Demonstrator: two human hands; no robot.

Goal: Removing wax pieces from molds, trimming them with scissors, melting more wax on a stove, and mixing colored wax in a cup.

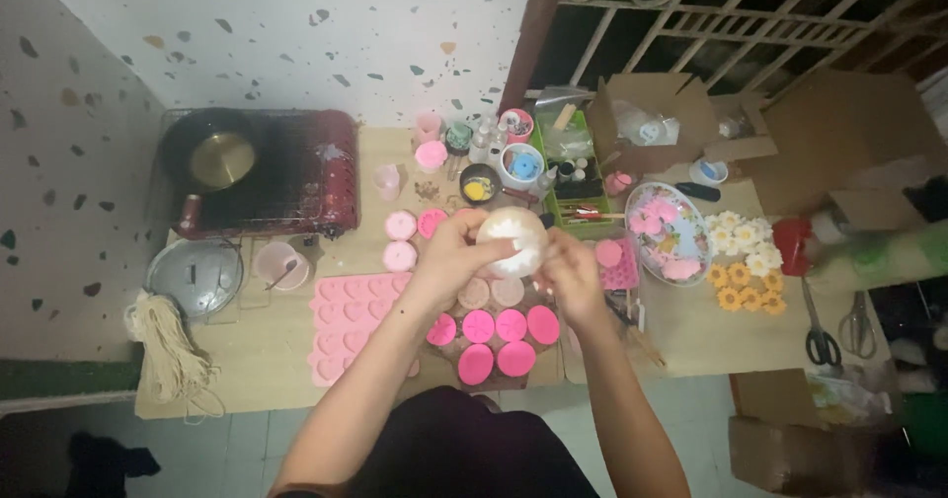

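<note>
My left hand (449,256) and my right hand (571,273) together hold a round white mould (513,236) above the low wooden table (257,350). The left hand cups it from the left side, the right hand grips its right edge. Directly below lie several round pink silicone moulds (499,340). A pink tray of heart-shaped cavities (346,325) lies to the left of them.
A red portable stove (296,177) with a dark pan (219,153) stands at the back left. A pot lid (196,276), a bundle of wick string (168,350), small cups and jars, a green organiser (578,187), wax flowers (746,251), scissors (818,335) and cardboard boxes (839,133) surround the work spot.
</note>
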